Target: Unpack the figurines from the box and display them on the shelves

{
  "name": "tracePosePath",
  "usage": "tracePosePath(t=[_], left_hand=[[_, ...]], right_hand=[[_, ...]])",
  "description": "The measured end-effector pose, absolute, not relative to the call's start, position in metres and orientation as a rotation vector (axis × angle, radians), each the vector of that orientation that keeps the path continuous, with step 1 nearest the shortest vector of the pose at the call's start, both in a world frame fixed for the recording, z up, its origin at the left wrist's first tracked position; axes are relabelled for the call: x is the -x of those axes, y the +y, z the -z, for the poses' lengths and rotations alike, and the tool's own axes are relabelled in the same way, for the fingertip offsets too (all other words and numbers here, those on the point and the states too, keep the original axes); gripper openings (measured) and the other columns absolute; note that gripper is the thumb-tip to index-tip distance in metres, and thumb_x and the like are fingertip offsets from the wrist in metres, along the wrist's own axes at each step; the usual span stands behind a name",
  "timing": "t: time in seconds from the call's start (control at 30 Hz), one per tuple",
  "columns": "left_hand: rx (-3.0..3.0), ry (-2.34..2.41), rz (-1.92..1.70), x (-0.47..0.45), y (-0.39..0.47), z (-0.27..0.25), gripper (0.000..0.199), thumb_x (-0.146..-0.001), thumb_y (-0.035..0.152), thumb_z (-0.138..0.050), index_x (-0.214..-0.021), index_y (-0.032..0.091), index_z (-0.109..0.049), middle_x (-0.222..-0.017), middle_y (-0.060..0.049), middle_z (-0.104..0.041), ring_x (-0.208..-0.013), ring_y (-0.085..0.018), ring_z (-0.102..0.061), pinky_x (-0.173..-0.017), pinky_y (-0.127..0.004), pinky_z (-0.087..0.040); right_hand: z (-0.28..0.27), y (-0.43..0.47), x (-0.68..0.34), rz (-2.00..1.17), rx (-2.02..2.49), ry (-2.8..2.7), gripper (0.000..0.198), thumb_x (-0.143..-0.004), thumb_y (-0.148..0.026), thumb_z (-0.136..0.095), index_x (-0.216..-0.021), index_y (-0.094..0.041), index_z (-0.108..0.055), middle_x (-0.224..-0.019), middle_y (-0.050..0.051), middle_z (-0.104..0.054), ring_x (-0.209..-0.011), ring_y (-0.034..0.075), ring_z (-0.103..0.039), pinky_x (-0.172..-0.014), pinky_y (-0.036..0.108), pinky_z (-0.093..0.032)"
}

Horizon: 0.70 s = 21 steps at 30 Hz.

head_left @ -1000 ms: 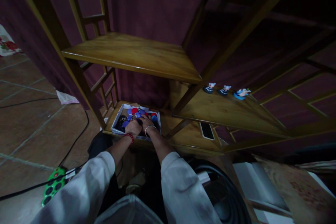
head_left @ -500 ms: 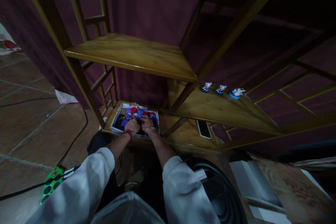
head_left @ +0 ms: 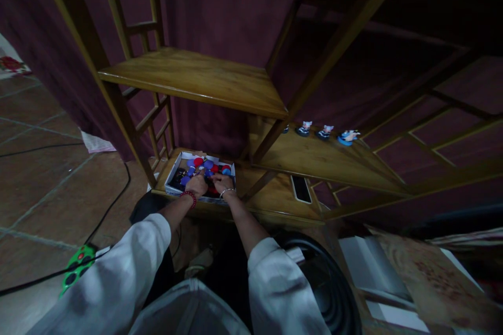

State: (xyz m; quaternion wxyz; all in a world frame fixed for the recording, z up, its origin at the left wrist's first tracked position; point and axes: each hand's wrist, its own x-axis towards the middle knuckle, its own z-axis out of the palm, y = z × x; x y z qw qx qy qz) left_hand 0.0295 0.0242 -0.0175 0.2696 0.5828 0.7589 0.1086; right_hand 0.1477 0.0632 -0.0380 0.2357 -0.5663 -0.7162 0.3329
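Low on the shelf, a shallow white cardboard box (head_left: 170, 187) holds a jumble of small figures with purple tops (head_left: 185, 181), red tops (head_left: 198, 162) and dark parts. My left hand (head_left: 197, 185), a red bead bracelet at its wrist, reaches into the box with fingers curled among the pieces. Beside it, my right hand (head_left: 223, 183) wears a silver bangle and bends its fingers inward, towards the left hand. Both seem closed on something small and dark between them. Their fingertips are too small and dim to make out what they grip.
Above the box juts a wooden shelf board (head_left: 192, 76). Small figurines (head_left: 325, 132) stand on the board to the right, over a phone (head_left: 301, 189). A black round tub-like object (head_left: 334, 282) is by my right arm; a green power strip (head_left: 78, 267) lies left.
My hands have moved slightly apart inside the box, the right one shifting a little to the right. The camera view has shifted slightly, revealing part of another figurine on the shelf.
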Motion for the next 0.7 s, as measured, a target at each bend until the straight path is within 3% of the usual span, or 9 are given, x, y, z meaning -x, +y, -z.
tracePosePath(t=[0.2, 0.33, 0.53, 0.7], left_hand=[[-1.634, 1.989, -0.305, -0.028, 0.024, 0.018, 0.051, -0.077, 0.019, -0.046, -0.127, 0.027, -0.038, -0.113, -0.011, -0.057, -0.104, -0.021, -0.055, -0.081, -0.028, -0.042], [-1.627, 2.000, -0.321, -0.028, 0.024, 0.018, 0.046, -0.077, 0.017, -0.045, -0.123, 0.024, -0.043, -0.111, -0.011, -0.059, -0.103, -0.020, -0.055, -0.081, -0.026, -0.041], [-1.587, 2.015, -0.313, -0.027, 0.025, 0.016, 0.040, -0.080, 0.020, -0.040, -0.120, 0.019, -0.045, -0.109, -0.013, -0.059, -0.101, -0.022, -0.055, -0.080, -0.029, -0.042], [-1.679, 1.954, -0.354, -0.027, 0.024, 0.020, 0.037, -0.083, 0.024, -0.037, -0.117, 0.016, -0.047, -0.109, -0.014, -0.059, -0.100, -0.022, -0.056, -0.081, -0.029, -0.042]], right_hand=[[0.047, 0.060, -0.147, -1.236, 1.541, -1.678, 0.025, -0.067, -0.013, -0.048, -0.076, -0.021, -0.070, -0.075, -0.001, -0.069, -0.072, 0.012, -0.063, -0.068, 0.021, -0.050], [0.057, 0.061, -0.144, -1.321, 1.456, -1.574, 0.025, -0.068, -0.013, -0.045, -0.076, -0.018, -0.068, -0.077, 0.000, -0.069, -0.071, 0.012, -0.063, -0.067, 0.022, -0.051], [0.051, 0.060, -0.144, -1.121, 1.464, -1.710, 0.031, -0.070, -0.006, -0.044, -0.091, -0.019, -0.061, -0.089, 0.000, -0.067, -0.081, 0.011, -0.062, -0.076, 0.023, -0.049], [0.035, 0.054, -0.145, -0.987, 1.394, -1.900, 0.033, -0.075, -0.015, -0.051, -0.106, -0.024, -0.056, -0.097, 0.000, -0.065, -0.089, 0.011, -0.060, -0.083, 0.022, -0.045]])
